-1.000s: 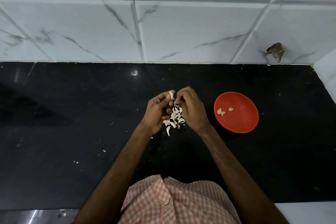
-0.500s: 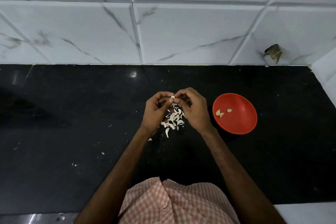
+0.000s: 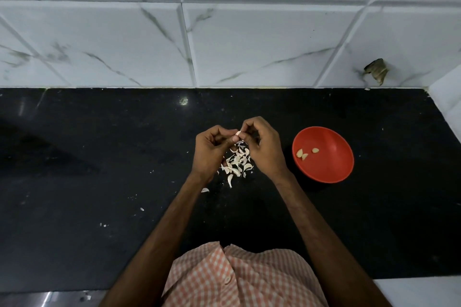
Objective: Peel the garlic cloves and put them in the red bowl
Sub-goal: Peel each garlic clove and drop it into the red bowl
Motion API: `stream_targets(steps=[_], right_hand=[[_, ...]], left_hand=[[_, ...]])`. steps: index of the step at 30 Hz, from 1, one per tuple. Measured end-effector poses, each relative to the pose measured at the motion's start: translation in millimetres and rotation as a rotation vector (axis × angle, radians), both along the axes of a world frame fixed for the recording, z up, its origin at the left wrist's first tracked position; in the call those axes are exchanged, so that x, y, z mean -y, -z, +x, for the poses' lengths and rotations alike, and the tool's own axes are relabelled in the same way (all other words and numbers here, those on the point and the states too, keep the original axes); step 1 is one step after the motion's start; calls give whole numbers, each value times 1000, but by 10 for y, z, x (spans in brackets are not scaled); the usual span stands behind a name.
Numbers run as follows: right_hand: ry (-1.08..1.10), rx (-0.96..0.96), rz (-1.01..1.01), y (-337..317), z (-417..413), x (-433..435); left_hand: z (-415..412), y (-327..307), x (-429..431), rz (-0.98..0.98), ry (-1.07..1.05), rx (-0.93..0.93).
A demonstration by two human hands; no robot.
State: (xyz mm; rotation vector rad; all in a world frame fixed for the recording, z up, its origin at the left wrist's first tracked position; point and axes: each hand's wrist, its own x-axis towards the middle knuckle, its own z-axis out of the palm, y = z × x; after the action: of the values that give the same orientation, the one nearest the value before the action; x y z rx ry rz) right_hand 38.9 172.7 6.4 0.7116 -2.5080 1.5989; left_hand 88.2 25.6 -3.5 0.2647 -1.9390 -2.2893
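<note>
Both hands meet over the black counter (image 3: 99,157). My left hand (image 3: 212,152) and my right hand (image 3: 264,149) pinch one small pale garlic clove (image 3: 238,133) between their fingertips. Below the hands lies a heap of white garlic cloves and skins (image 3: 237,164). The red bowl (image 3: 331,167) stands to the right of my right hand and holds three peeled cloves (image 3: 303,153).
Loose bits of skin (image 3: 205,190) are scattered on the counter left of the heap. A marbled tile wall (image 3: 224,32) rises behind the counter, with a brown scrap (image 3: 376,71) stuck to it at the right. A white ledge (image 3: 446,97) borders the counter's right end.
The hands stay together on the clove, with the fingertips shifting slightly. The bowl and the heap have not moved.
</note>
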Motion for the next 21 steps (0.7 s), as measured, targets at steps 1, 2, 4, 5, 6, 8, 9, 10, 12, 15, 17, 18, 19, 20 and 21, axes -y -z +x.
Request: stream_targets(steps=[1, 2, 4, 5, 6, 8, 9, 10, 12, 15, 17, 18, 19, 20, 21], right_hand=[[-14, 20, -4, -7, -3, 3], [-34, 40, -7, -17, -9, 0], [-86, 70, 2, -44, -38, -24], [-114, 81, 17, -56, -55, -38], [-138, 88, 33, -64, -70, -50], [-160, 89, 47, -62, -90, -56], [-158, 88, 44, -57, -93, -56], [-150, 84, 37, -52, -89, -54], [-132, 56, 27, -55, -89, -33], [-106, 3, 70, -53, -98, 11], [-86, -41, 123, -45, -96, 36], [-80, -69, 146, -39, -93, 46], [-70, -103, 169, -32, -89, 53], [-53, -136, 195, -22, -83, 60], [-31, -169, 227, -10, -76, 66]], left_hand=[[1, -5, -3, 12, -11, -9], [-1, -8, -4, 24, -17, -24], [-8, 6, -1, 24, -10, -54], [-11, 19, -1, 19, -2, -63], [-8, 26, 1, 18, 5, -65], [-13, 27, 8, 18, 9, -62], [-23, 25, 9, 16, 13, -65], [-29, 14, 2, 14, 16, -72], [-49, -9, -19, 15, 7, -80], [-45, -18, -35, 10, -22, -57], [-20, -21, -23, 15, -23, -33], [-10, -17, -10, 23, -15, -28], [-5, -15, 7, 28, -2, -24], [-5, -15, 19, 24, 11, -22], [-7, -19, 24, 16, 22, -22]])
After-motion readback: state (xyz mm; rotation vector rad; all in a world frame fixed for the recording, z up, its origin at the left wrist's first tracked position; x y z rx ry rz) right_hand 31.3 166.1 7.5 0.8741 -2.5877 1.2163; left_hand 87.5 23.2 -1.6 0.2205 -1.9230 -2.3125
